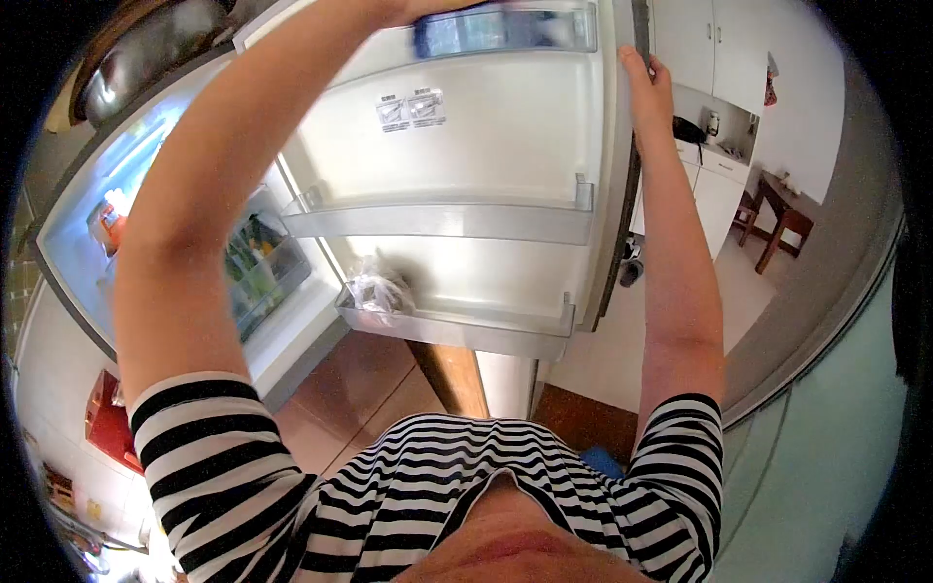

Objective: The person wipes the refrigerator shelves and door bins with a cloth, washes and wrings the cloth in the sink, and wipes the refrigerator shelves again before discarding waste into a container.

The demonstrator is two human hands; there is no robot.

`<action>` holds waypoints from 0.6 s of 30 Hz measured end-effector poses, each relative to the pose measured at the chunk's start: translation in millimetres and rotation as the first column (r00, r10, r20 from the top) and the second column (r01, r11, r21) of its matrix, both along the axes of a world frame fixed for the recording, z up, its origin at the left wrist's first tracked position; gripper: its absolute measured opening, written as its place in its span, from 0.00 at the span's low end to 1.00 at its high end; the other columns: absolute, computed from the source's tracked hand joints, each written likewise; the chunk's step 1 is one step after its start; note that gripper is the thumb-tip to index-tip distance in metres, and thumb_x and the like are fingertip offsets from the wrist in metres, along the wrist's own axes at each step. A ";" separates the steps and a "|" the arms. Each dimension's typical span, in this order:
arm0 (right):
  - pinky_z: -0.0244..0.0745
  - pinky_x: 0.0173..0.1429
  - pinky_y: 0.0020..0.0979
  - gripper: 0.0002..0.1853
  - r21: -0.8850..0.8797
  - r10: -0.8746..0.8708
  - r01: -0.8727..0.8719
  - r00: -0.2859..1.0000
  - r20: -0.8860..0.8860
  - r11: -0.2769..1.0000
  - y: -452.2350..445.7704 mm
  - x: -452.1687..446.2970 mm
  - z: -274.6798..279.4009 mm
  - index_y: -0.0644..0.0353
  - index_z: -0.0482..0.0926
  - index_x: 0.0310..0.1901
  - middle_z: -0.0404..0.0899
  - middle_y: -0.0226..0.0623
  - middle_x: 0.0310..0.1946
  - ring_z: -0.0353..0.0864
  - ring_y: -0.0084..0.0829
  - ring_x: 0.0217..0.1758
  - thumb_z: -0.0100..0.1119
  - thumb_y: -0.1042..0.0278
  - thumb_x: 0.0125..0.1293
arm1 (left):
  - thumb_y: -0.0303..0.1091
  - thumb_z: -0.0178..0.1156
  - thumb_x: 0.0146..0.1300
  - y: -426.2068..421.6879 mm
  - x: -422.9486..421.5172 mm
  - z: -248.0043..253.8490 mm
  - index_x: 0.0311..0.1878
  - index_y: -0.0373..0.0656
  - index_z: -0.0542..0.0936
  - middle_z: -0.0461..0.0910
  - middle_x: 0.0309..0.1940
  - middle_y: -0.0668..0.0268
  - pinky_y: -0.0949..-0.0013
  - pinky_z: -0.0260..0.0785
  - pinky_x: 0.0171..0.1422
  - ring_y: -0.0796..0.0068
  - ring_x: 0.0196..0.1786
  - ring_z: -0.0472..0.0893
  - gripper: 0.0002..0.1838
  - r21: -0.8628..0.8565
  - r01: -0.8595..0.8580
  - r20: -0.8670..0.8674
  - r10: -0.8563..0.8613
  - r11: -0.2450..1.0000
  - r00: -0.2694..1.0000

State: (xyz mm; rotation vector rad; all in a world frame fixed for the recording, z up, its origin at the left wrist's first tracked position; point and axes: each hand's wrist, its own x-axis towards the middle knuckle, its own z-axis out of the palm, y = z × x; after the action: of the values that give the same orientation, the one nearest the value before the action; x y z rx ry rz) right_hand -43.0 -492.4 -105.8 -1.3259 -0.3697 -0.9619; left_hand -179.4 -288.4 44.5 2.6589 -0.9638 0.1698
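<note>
An open fridge door (447, 165) stands in front of me, its inner side with clear shelves facing me. My right hand (649, 92) is at the door's outer right edge, its fingers curled round it. My left arm reaches up across the fridge opening to the top door shelf (573, 27), which holds blue things. Only the edge of my left hand (428, 8) shows at the top of the view; its fingers are hidden. On the bottom door shelf (466, 332) lies a clear plastic bag (377, 290). The middle door shelf (437, 223) runs between them.
The lit fridge interior (73, 233) is at the left, with a drawer (262, 262) of green things. A red object (112, 423) is at the lower left. White cabinets (714, 199) and a wooden table (785, 204) stand beyond the door at the right.
</note>
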 end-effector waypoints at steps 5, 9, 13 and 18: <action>0.66 0.57 0.31 0.50 -0.054 -0.081 0.080 0.997 -0.008 0.995 -1.6 4.0 1.3 0.73 0.59 0.61 0.69 0.51 0.53 0.71 0.36 0.53 0.63 0.37 0.48 | 0.66 0.60 0.46 -17.1 2.2 7.9 0.58 0.32 0.70 0.70 0.55 0.45 0.58 0.64 0.59 0.53 0.58 0.71 0.47 0.137 0.071 -0.119 -0.055 0.988 0.991; 0.67 0.56 0.31 0.49 -0.023 -0.031 0.032 0.999 0.034 0.999 2.0 -5.4 2.8 0.72 0.60 0.61 0.70 0.51 0.52 0.72 0.36 0.52 0.64 0.38 0.48 | 0.59 0.65 0.43 -18.6 -9.0 6.0 0.56 0.32 0.72 0.72 0.53 0.46 0.60 0.67 0.57 0.55 0.55 0.73 0.44 0.107 -0.070 0.030 0.067 0.992 0.997; 0.68 0.54 0.33 0.46 0.011 -0.056 0.055 0.998 0.021 0.998 5.5 -6.6 4.4 0.71 0.66 0.55 0.74 0.51 0.48 0.75 0.38 0.49 0.66 0.37 0.45 | 0.56 0.67 0.44 -13.5 -15.1 2.2 0.53 0.33 0.74 0.75 0.49 0.51 0.63 0.69 0.53 0.59 0.51 0.75 0.39 -0.008 0.020 -0.141 -0.021 1.000 0.990; 0.67 0.55 0.34 0.48 -0.003 -0.037 0.037 0.999 0.013 0.999 1.4 0.3 1.3 0.71 0.65 0.56 0.73 0.52 0.49 0.74 0.39 0.51 0.66 0.36 0.44 | 0.57 0.67 0.45 -7.6 17.0 3.2 0.51 0.35 0.75 0.78 0.44 0.55 0.66 0.72 0.45 0.65 0.43 0.78 0.37 -0.070 0.075 0.036 -0.072 0.995 0.997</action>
State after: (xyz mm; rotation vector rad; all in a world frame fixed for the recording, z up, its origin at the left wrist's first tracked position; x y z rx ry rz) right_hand -42.7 -491.0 -104.6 -1.3337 -0.3580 -1.0019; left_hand -162.4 -296.0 47.7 2.5593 -1.0444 0.2281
